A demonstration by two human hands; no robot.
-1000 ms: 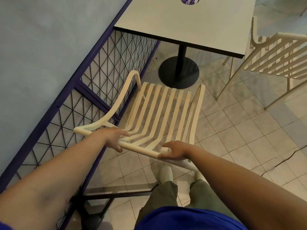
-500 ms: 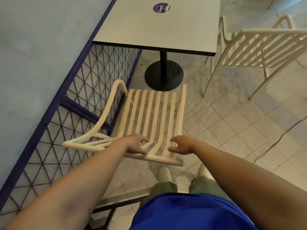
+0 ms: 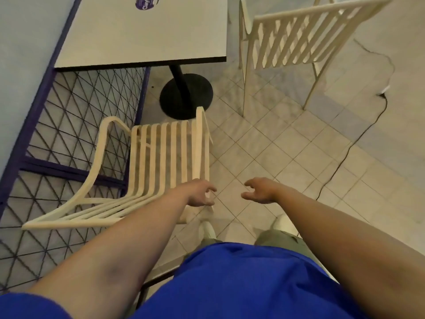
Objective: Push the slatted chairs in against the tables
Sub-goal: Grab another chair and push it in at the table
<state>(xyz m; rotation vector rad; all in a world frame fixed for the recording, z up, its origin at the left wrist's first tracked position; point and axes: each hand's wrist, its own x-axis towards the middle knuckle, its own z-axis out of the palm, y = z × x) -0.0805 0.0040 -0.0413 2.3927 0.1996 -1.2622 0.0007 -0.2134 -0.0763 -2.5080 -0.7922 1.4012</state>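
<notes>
A cream slatted chair point(image 3: 161, 157) stands right below me, its seat pointing toward the grey square table point(image 3: 147, 31) on a black pedestal. My left hand point(image 3: 201, 194) hovers at the right end of the chair's backrest with loosely curled fingers and grips nothing. My right hand point(image 3: 258, 191) hangs over the tiled floor to the right of the chair, fingers relaxed and empty. A second cream slatted chair point(image 3: 296, 40) stands at the table's right side, its backrest toward me.
A purple-framed wire mesh fence point(image 3: 76, 111) runs along the left, close beside the near chair. The table's round black base point(image 3: 186, 97) sits ahead of the seat. A dark cable point(image 3: 358, 137) trails across the tiles at right. My shoes show below my hands.
Both hands have come off the chair's backrest rail and moved right. The view has swung right, so the chair now lies to my left.
</notes>
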